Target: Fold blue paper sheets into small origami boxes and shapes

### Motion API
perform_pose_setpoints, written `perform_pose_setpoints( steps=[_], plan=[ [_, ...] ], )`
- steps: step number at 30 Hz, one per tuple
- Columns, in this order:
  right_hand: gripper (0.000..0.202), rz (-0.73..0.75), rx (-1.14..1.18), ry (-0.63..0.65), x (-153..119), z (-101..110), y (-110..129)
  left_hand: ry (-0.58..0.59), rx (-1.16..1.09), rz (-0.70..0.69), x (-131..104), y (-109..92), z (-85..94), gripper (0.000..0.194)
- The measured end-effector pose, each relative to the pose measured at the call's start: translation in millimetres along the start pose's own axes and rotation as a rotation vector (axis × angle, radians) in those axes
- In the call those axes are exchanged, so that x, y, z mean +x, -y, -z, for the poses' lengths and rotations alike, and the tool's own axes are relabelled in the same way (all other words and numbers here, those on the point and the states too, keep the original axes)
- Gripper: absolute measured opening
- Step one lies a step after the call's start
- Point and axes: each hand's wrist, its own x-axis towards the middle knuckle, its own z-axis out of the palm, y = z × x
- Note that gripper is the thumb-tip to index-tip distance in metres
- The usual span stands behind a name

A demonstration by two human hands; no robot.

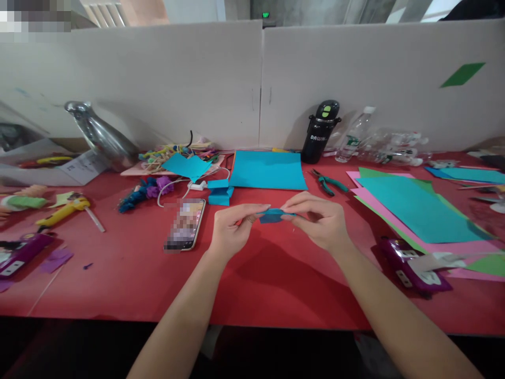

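Between my two hands, above the red tabletop (256,295), is a small folded piece of blue paper (272,216). My left hand (233,227) pinches its left end between thumb and fingers. The right end is gripped by my right hand (319,218), thumb below and fingertips on top. Just beyond my left hand stands a small folded blue paper shape (220,192). A larger flat blue sheet (268,169) lies farther back. To the left of my left hand rests a phone (184,225) with its screen lit.
On the right lie pliers (330,183), stacked coloured sheets (418,205) and a purple device (414,268). A black bottle (320,134) and a clear plastic bottle (355,136) stand by the partition. Leftward are a yellow glue gun (65,211) and a metal jug (104,137).
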Motion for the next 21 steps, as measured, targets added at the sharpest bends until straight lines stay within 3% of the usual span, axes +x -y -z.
perform_pose_setpoints(
  steps=[8,21],
  plan=[
    [0.022,0.011,-0.009,0.053,0.2,5.0,3.8,-0.019,-0.019,0.041,2.4,-2.3,3.2,0.025],
    [0.019,0.044,-0.089,-0.039,0.0,2.8,6.6,-0.019,-0.023,0.049,2.2,-2.1,2.4,0.025]
  ],
)
